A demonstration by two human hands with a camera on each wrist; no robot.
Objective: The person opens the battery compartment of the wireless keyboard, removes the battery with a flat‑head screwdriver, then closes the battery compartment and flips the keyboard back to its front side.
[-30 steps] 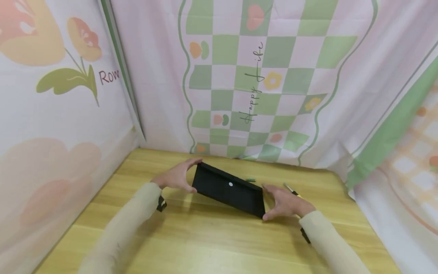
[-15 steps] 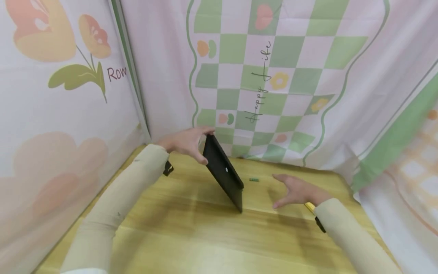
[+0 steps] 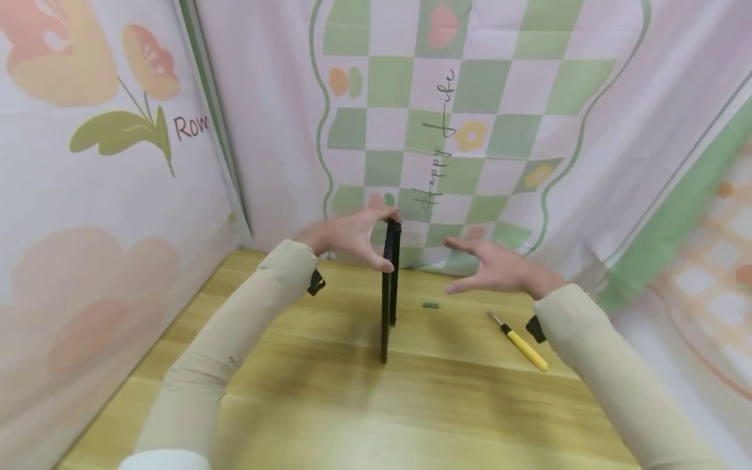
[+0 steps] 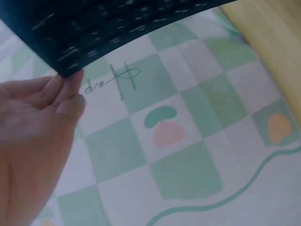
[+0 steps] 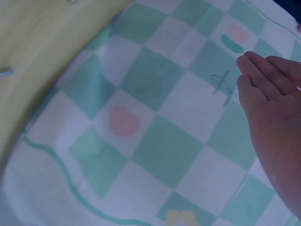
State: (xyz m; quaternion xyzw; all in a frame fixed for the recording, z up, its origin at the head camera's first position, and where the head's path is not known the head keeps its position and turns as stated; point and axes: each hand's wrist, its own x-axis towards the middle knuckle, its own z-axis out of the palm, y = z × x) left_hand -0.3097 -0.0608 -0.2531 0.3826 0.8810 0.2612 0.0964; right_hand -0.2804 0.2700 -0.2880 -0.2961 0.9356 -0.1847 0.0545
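Note:
A black keyboard [image 3: 385, 307] stands on end, seen nearly edge-on in the head view. My left hand [image 3: 352, 238] grips its upper end, the thumb on the near side and the fingers on the far side. In the left wrist view, rows of keys show on the keyboard [image 4: 117, 21] above the left hand [image 4: 37, 127]. Whether its lower end touches the table cannot be made out. To the right of it, my right hand [image 3: 499, 266] is in the air, fingers extended and thumb apart, holding nothing. The right wrist view shows that hand [image 5: 277, 103] with straight fingers.
A small green battery [image 3: 431, 305] lies on the wooden table [image 3: 329, 405] to the right of the keyboard. Further right is a screwdriver [image 3: 525, 349] with a yellow handle. A checked curtain [image 3: 388, 130] hangs behind the table, and a flowered one [image 3: 106, 196] at the left.
Both hands held the keyboard level-ish; the right hand let go and rose. The left hand raised its end and moved right, turning the keyboard upright. The screwdriver is now fully uncovered.

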